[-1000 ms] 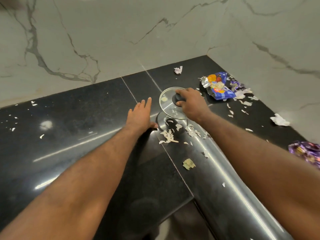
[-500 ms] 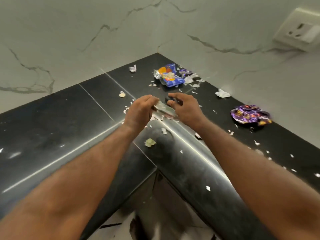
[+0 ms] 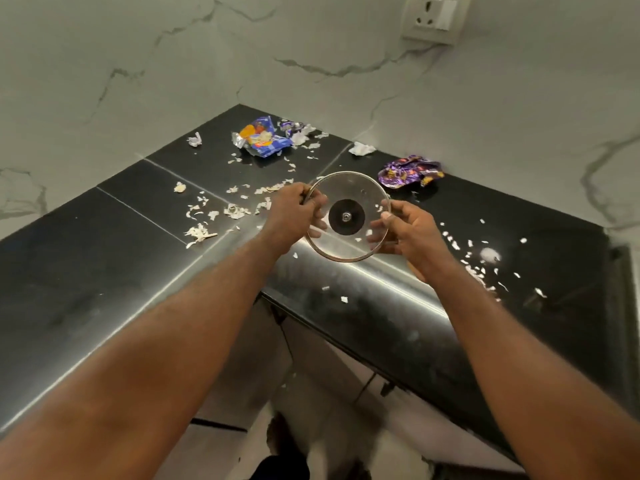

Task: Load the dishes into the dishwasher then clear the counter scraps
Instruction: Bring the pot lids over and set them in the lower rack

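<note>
A round glass lid (image 3: 349, 195) with a metal rim and a black knob at its centre is held up above the black counter's corner, its underside turned toward me. My left hand (image 3: 294, 211) grips its left rim with fingers curled round the edge. My right hand (image 3: 408, 230) holds the right rim, fingers behind the glass and thumb on the edge. A few pale scraps stick to the glass. Pale peel scraps (image 3: 201, 232) lie scattered over the black counter (image 3: 104, 271).
A blue and orange snack wrapper (image 3: 261, 140) lies in the far corner, a purple wrapper (image 3: 410, 171) to its right, crumpled paper bits (image 3: 362, 148) between them. A wall socket (image 3: 434, 17) sits high on the marble wall. Cabinet fronts and floor show below the counter edge.
The lid has come off the counter and tipped up to face me, now held by both hands at its rim instead of by the knob. My view has swung right.
</note>
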